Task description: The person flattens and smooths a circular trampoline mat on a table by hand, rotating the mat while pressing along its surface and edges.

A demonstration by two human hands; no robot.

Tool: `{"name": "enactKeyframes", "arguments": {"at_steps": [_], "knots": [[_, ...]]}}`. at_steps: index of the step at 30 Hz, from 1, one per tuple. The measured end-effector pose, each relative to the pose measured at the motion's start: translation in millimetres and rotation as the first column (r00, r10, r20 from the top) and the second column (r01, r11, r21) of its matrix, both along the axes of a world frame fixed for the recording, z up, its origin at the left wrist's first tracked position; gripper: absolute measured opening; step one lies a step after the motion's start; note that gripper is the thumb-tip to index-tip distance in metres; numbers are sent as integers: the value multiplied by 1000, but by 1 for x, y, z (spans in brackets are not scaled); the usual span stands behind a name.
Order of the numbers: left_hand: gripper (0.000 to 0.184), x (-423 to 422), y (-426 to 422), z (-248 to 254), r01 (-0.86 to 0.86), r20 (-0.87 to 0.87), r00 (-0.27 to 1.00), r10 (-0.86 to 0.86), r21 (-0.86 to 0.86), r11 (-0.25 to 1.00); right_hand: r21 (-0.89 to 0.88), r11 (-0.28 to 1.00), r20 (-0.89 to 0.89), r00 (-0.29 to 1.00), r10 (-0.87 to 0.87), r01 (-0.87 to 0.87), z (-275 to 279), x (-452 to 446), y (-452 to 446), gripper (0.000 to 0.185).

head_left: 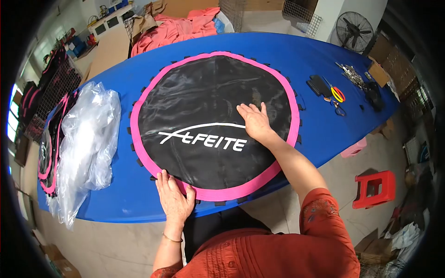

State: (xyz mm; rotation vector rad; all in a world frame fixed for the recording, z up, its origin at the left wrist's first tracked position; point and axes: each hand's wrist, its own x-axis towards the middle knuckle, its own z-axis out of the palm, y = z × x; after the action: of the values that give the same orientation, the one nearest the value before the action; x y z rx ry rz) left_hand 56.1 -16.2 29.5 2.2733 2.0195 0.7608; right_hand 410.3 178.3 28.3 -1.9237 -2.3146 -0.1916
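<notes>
A round black trampoline mat (204, 102) with a pink border and white lettering lies flat on the blue-covered table (320, 134). Short black tabs stick out all around its edge. My left hand (175, 197) rests on the near-left part of the pink border, fingers stretched out. On the right half of the black fabric lies my right hand (255, 121), palm down with the fingers spread, just past the end of the lettering. Neither hand grips anything.
Clear plastic bags (90, 134) cover more pink-edged mats (50, 162) at the left. Pliers with red-yellow handles (337, 94), a black case (319, 85) and a pile of metal pieces (352, 75) lie at the right. A red stool (374, 189) stands on the floor; a fan (353, 31) is behind.
</notes>
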Motion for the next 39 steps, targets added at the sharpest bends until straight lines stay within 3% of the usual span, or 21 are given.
{"name": "enactKeyframes", "arguments": {"at_steps": [2, 6, 12, 14, 19, 26, 30, 36, 39], "knots": [[65, 0, 1, -2, -5, 4, 1000, 5, 6, 1000, 26, 1000, 6, 1000, -13, 13, 5, 6, 3, 65], [66, -2, 1, -4, -5, 16, 1000, 4, 7, 1000, 28, 978, -28, 978, -207, 207, 11, 46, 11, 56], [67, -4, 1, -5, -3, 29, 1000, 3, -3, 1000, 44, 966, 62, 964, -258, 256, 9, 83, -39, 56], [67, -4, 2, -4, -2, 21, 1000, 3, -7, 1000, 33, 979, -19, 980, -200, 201, 12, 85, -70, 58], [65, -3, 1, -2, -1, 12, 1000, 1, -9, 1000, 112, 991, 28, 996, -83, 80, 6, 70, -141, 65], [64, -4, 1, -4, -2, 3, 1000, 2, -4, 1000, 197, 967, -42, 986, -159, 164, 9, 93, -126, 60], [62, -4, 1, -3, -10, -4, 1000, 10, 8, 1000, 152, 970, -28, 982, -188, 190, 13, 96, -118, 58], [60, -4, 0, -3, 8, -10, 1000, -8, 3, 1000, 136, 988, -178, 980, 91, -68, 15, 39, -167, 59], [60, -5, 1, -4, -1, -19, 1000, 1, -5, 1000, 123, 992, -205, 978, 47, -22, 15, 30, -168, 58]]}}
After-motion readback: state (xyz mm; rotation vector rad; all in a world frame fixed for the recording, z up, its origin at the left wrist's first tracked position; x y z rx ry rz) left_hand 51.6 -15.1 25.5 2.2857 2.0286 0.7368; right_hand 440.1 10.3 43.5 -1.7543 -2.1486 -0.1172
